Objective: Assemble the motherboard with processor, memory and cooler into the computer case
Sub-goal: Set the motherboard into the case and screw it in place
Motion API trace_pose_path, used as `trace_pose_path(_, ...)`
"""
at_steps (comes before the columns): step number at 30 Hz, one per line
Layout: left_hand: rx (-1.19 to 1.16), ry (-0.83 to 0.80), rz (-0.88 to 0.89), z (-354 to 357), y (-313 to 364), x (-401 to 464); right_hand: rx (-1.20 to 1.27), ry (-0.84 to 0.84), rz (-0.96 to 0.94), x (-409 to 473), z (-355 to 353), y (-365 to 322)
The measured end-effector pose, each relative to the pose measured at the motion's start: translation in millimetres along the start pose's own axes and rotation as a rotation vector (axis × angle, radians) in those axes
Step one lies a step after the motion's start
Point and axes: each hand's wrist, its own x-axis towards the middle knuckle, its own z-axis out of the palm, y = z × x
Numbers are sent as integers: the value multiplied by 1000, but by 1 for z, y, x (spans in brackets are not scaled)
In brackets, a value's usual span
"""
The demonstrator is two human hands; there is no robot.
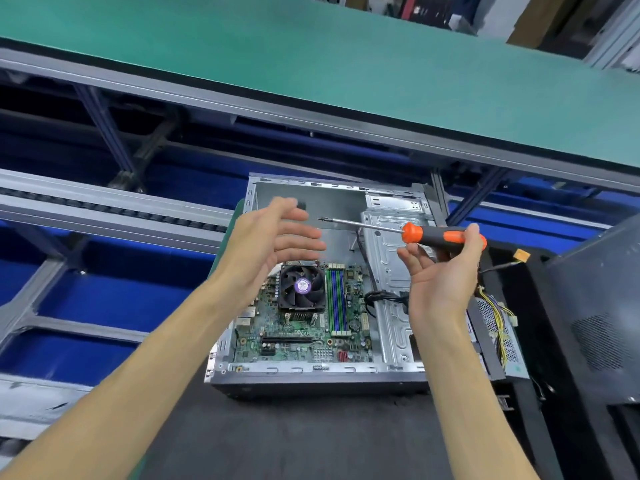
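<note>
One computer case, one motherboard, one cooler, one screwdriver, two hands.

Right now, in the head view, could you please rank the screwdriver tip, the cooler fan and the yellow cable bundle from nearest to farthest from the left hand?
From the left hand:
1. Screwdriver tip, just right of the fingertips, above the case.
2. Cooler fan, below the hand, on the motherboard.
3. Yellow cable bundle, far right, beyond the right hand gripping the screwdriver.

head-worn view, looking down, close over case
</note>
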Motion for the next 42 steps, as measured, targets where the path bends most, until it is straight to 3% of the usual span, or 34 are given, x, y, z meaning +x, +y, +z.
trace_pose_path(3, 278, 67, 27, -6, -8, 14, -79, -42, -76, 14, 1, -6)
trace_pose_path(8, 1246, -53, 124, -8, -35, 33, -395, -274, -297, 33, 13, -9)
trace_pose_path(12, 1481, -184, 87, -9, -47, 47, -637, -483, -388, 41, 29, 0)
trace_pose_path(18, 1539, -100, 274, -30, -33, 59, -769, -607, -404, 48, 49, 17)
trace_pose_path(27, 1535, 34, 588, -62, -31, 54, -771, -815, -344, 25, 63, 49)
trace_pose_path(32, 1129, 361, 388, -71, -37, 44, -780, -836, -358, 21, 70, 59)
trace_pose_path(36, 841, 396, 110, -71, -46, 41, -790, -807, -383, 26, 79, 64)
trace_pose_path(42, 731, 436, 96, -75, -55, 42, -841, -804, -462, 41, 96, 76)
